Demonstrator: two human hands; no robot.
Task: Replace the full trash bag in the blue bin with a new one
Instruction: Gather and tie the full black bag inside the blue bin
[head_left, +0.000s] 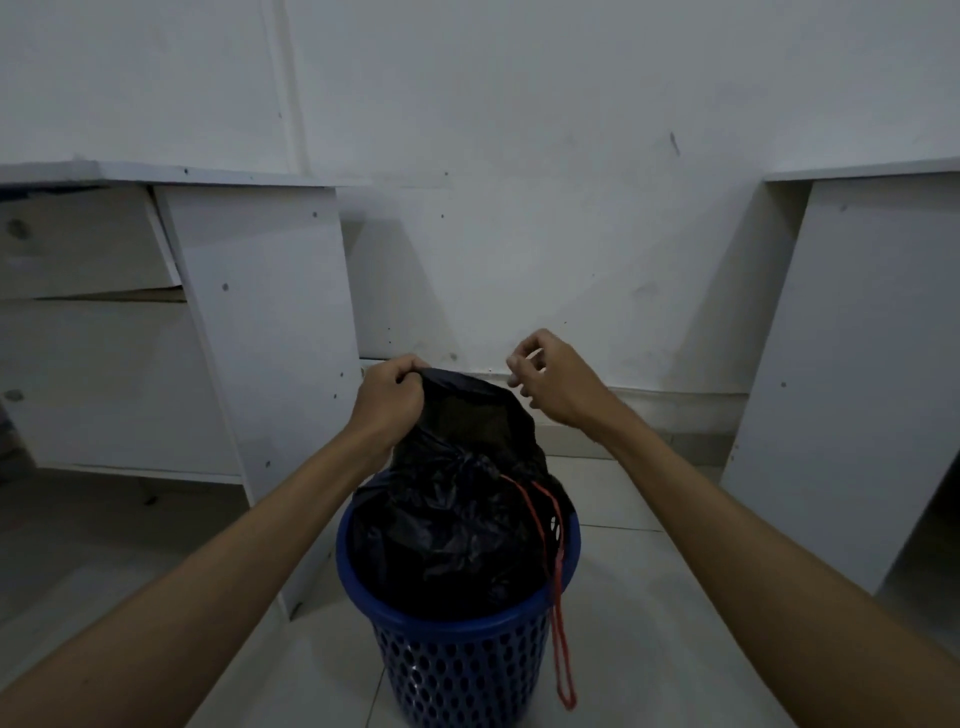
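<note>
The bag (457, 519) top is gripped above the bin (457, 654) by the left hand (389, 397), the right hand (550, 384) is held loose and empty, and the bag could be ripped if pulled hard.

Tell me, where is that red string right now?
In the head view, the red string hangs from the cinched neck of the black trash bag, over the right side of the blue bin and down its outer wall.

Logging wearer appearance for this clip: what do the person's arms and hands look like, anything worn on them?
Both forearms are bare as far as the frame shows, with no sleeves in view. The left hand and right hand wear no gloves; no watch, ring or bracelet is visible in the dim light.
</note>
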